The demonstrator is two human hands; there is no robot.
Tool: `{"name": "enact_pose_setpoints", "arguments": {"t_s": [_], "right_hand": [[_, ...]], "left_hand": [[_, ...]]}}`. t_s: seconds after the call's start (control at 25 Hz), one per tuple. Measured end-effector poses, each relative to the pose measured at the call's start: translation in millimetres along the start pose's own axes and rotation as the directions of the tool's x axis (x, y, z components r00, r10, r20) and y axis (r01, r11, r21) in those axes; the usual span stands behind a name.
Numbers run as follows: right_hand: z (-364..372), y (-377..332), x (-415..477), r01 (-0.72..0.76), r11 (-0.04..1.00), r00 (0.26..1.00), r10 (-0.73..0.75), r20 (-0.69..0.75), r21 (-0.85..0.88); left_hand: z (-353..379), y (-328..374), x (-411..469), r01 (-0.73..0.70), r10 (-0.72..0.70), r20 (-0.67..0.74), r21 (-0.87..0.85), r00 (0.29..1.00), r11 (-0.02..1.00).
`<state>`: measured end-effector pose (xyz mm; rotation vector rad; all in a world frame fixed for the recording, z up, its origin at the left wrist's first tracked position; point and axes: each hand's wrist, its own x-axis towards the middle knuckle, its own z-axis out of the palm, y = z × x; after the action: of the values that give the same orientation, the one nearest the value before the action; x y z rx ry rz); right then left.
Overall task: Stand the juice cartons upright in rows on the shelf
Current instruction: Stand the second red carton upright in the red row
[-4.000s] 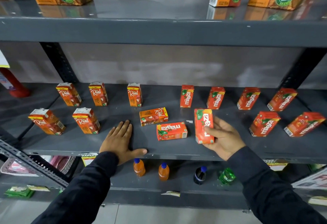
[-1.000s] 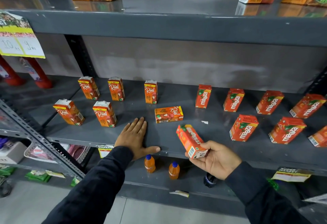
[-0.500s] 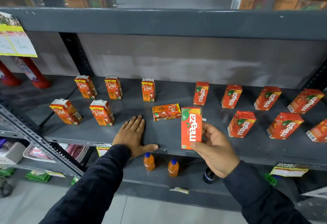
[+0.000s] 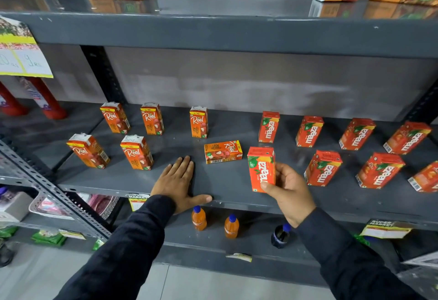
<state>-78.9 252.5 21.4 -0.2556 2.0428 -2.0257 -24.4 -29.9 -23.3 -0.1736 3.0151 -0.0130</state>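
Now the Maaza carton (image 4: 261,169) in the right hand (image 4: 288,189) stands vertical with its logo facing out, where a second ago it was tipped over on a slant above the shelf's front edge (image 4: 237,201); half a second ago it was already righted, and since then it has travelled inward over the shelf. The thumb crosses its lower front and the fingers (image 4: 283,169) wrap its right side, so the grip is firm, though I cannot tell whether its base touches the shelf surface yet. It sits just in front of the nearest back-row Maaza carton (image 4: 269,126) and left of the front-row Maaza carton (image 4: 322,167), which judged from the spacing is the open slot in that front row. Just left of the held carton and behind it, the Real litchi carton (image 4: 223,151) lies flat on its side (the only one seen down), well apart from nothing but near the left hand (image 4: 176,180), which rests palm-down with fingers spread, holding nothing. So the Maaza rows look nearly complete, and the fallen Real carton would likely remain to be stood up.
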Motion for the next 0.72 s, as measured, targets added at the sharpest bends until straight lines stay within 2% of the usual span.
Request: {"name": "enact_pose_setpoints", "arguments": {"t_s": [0.08,0.28,0.44,0.72], "right_hand": [[-6,9,15,0.014,0.954,0.996,-0.039,-0.078,-0.298],[-9,28,39,-0.018,0.8,0.991,-0.066,-0.118,-0.599],[-13,31,45,-0.005,0.727,0.995,-0.068,-0.079,-0.686],[-20,27,46,-0.009,0.673,0.999,-0.021,-0.031,-0.74]], "left_hand": [[-1,0,1,0.003,-0.003,0.0,0.006,1.0,1.0],[2,0,1,0.007,-0.007,-0.001,0.008,1.0,1.0],[3,-2,1,0.0,0.0,-0.006,0.006,1.0,1.0],[4,-2,2,-0.004,0.004,0.006,0.0,1.0,1.0]]}}
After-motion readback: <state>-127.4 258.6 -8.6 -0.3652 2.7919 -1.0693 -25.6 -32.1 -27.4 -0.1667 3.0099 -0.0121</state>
